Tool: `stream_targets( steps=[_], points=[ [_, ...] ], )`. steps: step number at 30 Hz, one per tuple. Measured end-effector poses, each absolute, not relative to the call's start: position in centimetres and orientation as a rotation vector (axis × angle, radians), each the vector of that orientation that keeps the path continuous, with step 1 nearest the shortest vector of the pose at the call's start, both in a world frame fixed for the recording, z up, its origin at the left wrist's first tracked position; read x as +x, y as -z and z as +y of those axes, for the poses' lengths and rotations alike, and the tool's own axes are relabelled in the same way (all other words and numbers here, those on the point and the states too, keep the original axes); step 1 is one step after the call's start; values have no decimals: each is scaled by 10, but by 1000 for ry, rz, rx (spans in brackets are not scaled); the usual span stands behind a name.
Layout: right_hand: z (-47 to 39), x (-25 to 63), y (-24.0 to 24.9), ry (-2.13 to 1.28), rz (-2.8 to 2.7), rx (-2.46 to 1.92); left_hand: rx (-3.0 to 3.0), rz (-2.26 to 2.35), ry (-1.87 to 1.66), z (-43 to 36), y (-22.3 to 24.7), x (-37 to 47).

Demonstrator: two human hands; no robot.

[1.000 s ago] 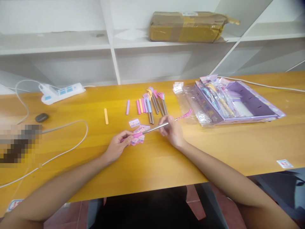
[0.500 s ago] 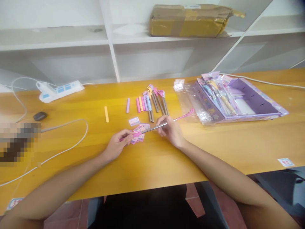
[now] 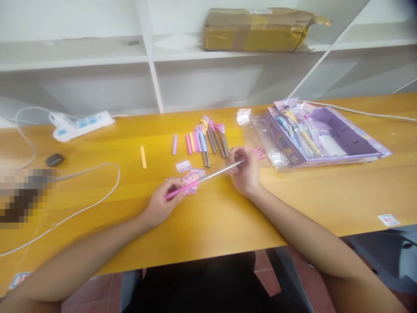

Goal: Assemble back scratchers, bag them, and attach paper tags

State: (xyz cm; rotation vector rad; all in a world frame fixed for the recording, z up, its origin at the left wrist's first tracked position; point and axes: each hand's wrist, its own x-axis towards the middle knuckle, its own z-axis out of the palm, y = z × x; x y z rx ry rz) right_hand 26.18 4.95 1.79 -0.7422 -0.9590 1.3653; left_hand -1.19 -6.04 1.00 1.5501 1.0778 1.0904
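A back scratcher [image 3: 216,173] with a pink handle, a thin metal rod and a pink claw head spans my two hands. My left hand [image 3: 165,199] is closed round the pink handle. The fingers of my right hand [image 3: 245,171] close on the rod near the claw, which shows just beyond them. Beneath the handle lie small printed cards [image 3: 192,176]. Behind, several back scratchers [image 3: 211,137] with coloured claw heads rest on the table, beside loose coloured handle tubes [image 3: 192,142]. A purple tube [image 3: 175,144] and a yellow tube [image 3: 143,157] lie apart to the left.
At the right is a purple display box [image 3: 345,130] with wrapped back scratchers in it, and clear plastic bags [image 3: 260,134] beside it. A white power strip [image 3: 83,124], cables and a black object [image 3: 54,160] lie left. A taped carton [image 3: 257,30] sits on the shelf.
My right hand has moved right along the rod to near the claw. The pink handle has shifted slightly in my left hand, and more of it now shows.
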Motion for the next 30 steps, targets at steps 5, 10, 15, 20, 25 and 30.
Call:
stream_targets(
  steps=[5,10,15,20,25,30],
  points=[
    [50,264,-21,-1242,-906,-735,1455,1152,-1081,-60,-7,-13],
    [53,266,-23,-1074,-895,-780,1428,1269,-1133,-58,-10,-13],
    [60,270,-19,-1008,-920,-837,1433,1296,-1183,-55,-12,-12],
    [66,273,-13,-1023,-1046,-870,1436,1290,-1185,-52,-9,-14],
    [68,273,-9,-1068,-1176,-847,1453,1297,-1143,-51,-10,-16],
    [65,272,-10,-1016,-1230,-830,1452,1339,-1148,-51,-12,-16]
  ],
)
